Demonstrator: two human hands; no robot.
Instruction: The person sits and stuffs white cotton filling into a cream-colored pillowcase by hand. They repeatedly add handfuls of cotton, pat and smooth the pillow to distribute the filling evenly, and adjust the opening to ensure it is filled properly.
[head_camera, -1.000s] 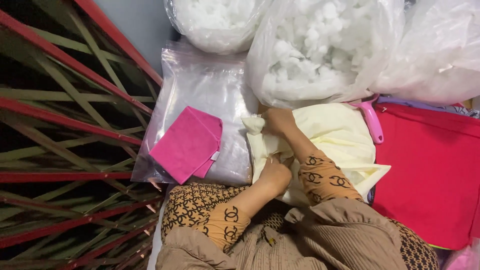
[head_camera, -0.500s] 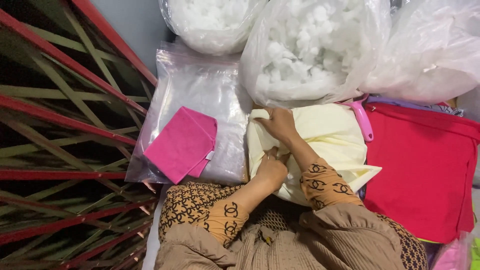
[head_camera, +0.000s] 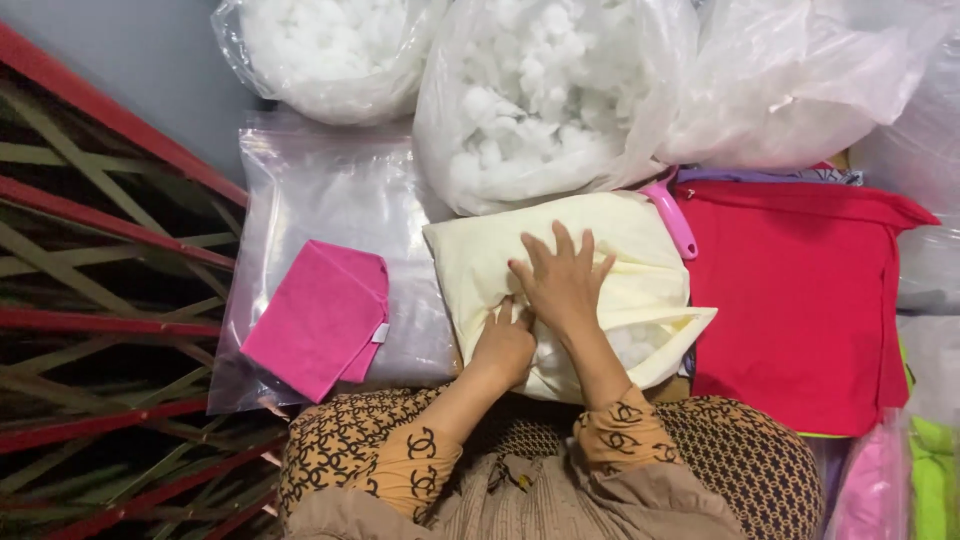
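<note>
The right hand (head_camera: 563, 283) lies flat, fingers spread, on the pale yellow fabric cushion cover (head_camera: 600, 250) at the scene's centre, its grip open, holding nothing; the left hand (head_camera: 505, 345) is curled at the cover's near edge beside white stuffing (head_camera: 625, 345), its grip unclear; a folded pink cloth (head_camera: 320, 318) lies left on a clear plastic bag (head_camera: 330, 190); red fabric (head_camera: 800, 300) lies right; bags of white stuffing (head_camera: 540, 110) sit far.

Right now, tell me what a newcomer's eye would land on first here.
Both hands at centre: the right hand pressed flat on a pale yellow cushion cover, the left hand at its open end where white stuffing shows. Behind it sit clear bags of white stuffing; a pink cloth lies left, red fabric right.
</note>
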